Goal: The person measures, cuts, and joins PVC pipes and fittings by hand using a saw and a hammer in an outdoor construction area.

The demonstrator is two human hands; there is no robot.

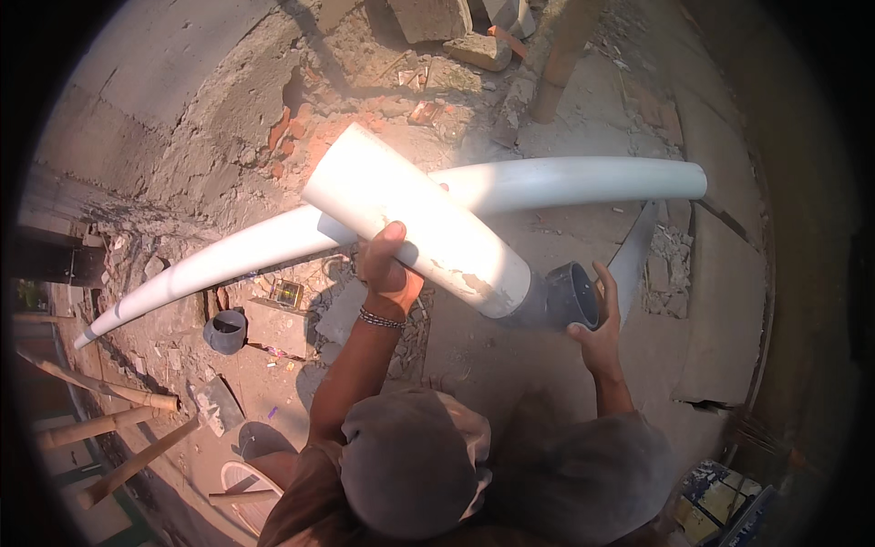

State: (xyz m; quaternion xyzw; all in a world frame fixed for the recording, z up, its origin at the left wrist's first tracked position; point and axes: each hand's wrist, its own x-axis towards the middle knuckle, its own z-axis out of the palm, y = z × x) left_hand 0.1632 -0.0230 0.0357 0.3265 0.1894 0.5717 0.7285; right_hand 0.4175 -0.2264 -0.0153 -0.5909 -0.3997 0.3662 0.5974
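Observation:
A short, thick white pipe (428, 228) slants across the middle, its free end up and to the left. My left hand (392, 273) grips it from below, thumb against the near side. On the pipe's lower right end sits a dark grey elbow fitting (533, 301), its open mouth turned to the right. The fingers and thumb of my right hand (602, 328) are curved around the rim of that mouth. Beneath the short pipe, a long white pipe (583, 182) runs across the ground from far left to right. Where the two cross, the long one is partly hidden.
Another grey pipe fitting (225, 331) stands on the ground at left. A pale tapered blade, like a handsaw's (635, 255), lies right of my right hand. Bamboo poles (118, 424) and a round tub (251, 483) are lower left. Broken concrete (478, 52) lies at the back.

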